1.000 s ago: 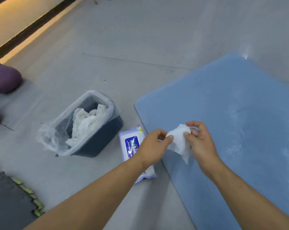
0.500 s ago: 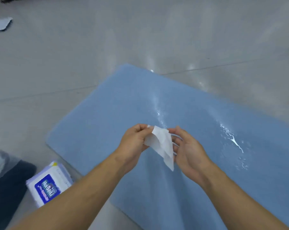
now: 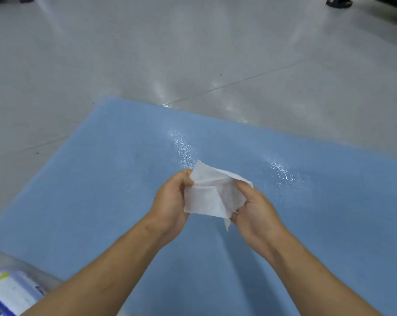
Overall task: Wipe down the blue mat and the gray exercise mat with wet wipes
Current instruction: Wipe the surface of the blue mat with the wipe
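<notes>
- Plainly, the gray tiled floor (image 3: 193, 53) is the largest thing in view, and the gray exercise mat is nowhere on it.
- The blue mat (image 3: 101, 190) lies flat on that floor, directly under the arms.
  - Its long axis runs left to right across the view. The short end is at the left and the right end is cut off by the frame.
  - 2 glistening wet streaks sit near its middle, so I judge it is already partly wiped.
- The pack of wipes (image 3: 10, 295) lies on the floor at the lower left, just beside the mat's near edge. It is partly out of frame.
- The wipe (image 3: 206, 195) is held in the air above the middle of the mat, not touching it.
  - It is half unfolded, with 1 corner pointing up and away and a thin tail hanging down toward the person.
  - Its longer side spans the gap between the 2 hands.
- The left hand (image 3: 172, 201) pinches the wipe's left edge, with the thumb (image 3: 188, 176) closed against the curled fingers.
- The right hand (image 3: 254, 213) holds the wipe's right side, with the fingers (image 3: 241, 185) curled in around the cloth.
- The step in hand looks like opening out a wipe for the blue mat.
- The next move likely calls for spreading the wipe flat. Then 1 hand would press it down on a dry part and stroke along the mat's length.
</notes>
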